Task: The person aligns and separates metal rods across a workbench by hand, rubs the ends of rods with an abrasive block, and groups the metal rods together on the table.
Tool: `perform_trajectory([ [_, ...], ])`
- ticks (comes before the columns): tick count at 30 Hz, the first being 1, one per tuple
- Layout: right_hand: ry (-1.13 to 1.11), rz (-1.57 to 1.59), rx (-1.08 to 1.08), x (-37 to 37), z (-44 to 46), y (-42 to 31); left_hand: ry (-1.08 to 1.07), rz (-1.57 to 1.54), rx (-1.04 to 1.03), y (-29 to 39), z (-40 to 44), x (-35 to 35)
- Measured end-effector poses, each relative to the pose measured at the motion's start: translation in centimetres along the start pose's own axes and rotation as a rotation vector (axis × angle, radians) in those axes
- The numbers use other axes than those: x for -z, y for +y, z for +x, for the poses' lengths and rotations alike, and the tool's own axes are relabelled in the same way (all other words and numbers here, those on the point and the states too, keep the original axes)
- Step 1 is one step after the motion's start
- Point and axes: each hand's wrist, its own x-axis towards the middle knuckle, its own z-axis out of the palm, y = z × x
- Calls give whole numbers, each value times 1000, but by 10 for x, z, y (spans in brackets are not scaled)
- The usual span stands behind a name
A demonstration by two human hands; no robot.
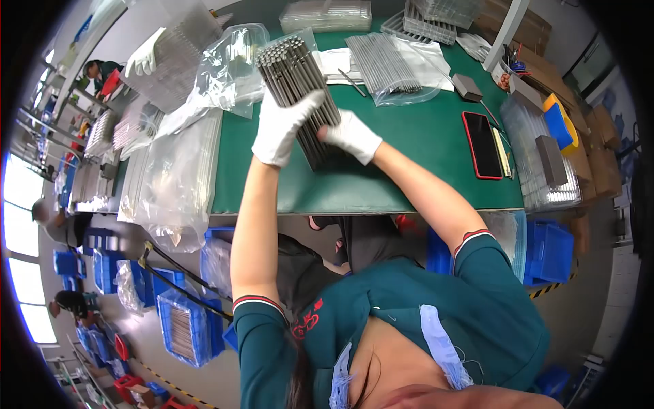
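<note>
A thick bundle of grey metal rods [289, 71] leans over the green table, its many round ends facing up and away from me. My left hand [278, 129], in a white glove, wraps around the bundle's left side with the thumb across its front. Against the lower right side presses my right hand [355, 138], also gloved, with bare fingertips showing on the rods. Whether the bundle's lower end rests on the table I cannot tell. One loose rod [353, 82] lies just beyond my right hand. Behind it more rods [385, 65] lie side by side on clear plastic and white cloth.
Clear plastic bags [170, 170] cover the table's left side. On the right are a phone [482, 146] with a red edge, a grey block [466, 88] and a yellow-and-blue holder [560, 126]. Plastic trays [327, 15] stand at the back. Blue crates [182, 327] sit below; other people work at left.
</note>
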Motion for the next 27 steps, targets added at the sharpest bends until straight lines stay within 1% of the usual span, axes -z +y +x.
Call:
perform_trajectory([
  [1,4,-8,-11,-4,-8,3,-39,-4,18,-12,-4,3],
  [2,-27,46,-134,-7,-15,6,12,-58,-15,-28,-8,1],
  [3,-55,-77,-186,-9,-18,-15,71,-121,-51,-34,-9,-5],
  [5,-12,-109,-136,-17,-21,-8,191,-32,-50,-40,-13,-10],
  [7,2,-392,2,-26,-34,-2,310,-34,-97,-32,-33,-20],
  [8,18,-286,162,-30,-42,1,305,-23,-107,-28,-43,-20],
  [9,-27,-268,136,-34,-46,0,303,-13,-111,-24,-51,-20],
  [11,-150,-191,-10,-42,-47,-7,252,11,9,-9,-68,-17],
  [12,-184,-219,-35,-45,-46,-4,230,35,56,-10,-72,-12],
  [14,-255,-270,-82,-51,-44,6,198,-23,17,-13,-81,-9],
  [16,-303,-232,-108,-46,-46,-5,164,-51,-54,-10,-84,-8],
  [18,-250,-282,99,-48,-46,-1,175,33,-41,-19,-84,-3],
  [19,-239,-275,33,-49,-46,-2,180,74,-35,-22,-82,-3],
  [20,-227,-268,-34,-48,-45,-3,259,-35,-80,-28,-77,-9],
  [21,-215,-260,-104,-48,-44,-4,297,50,-17,-23,-69,-11],
  [22,-182,-231,-179,-54,-39,1,283,45,-1,-25,-57,-10],
  [23,-114,-148,-134,-54,-41,10,271,38,15,-28,-46,-10],
  [25,-24,171,-324,-56,-55,-15,319,-2,174,-36,-29,-13],
  [26,15,153,-335,-56,-59,-19,260,4,223,-46,-24,-9],
  [27,25,180,-387,-55,-63,-24,153,86,290,-64,-18,3],
])
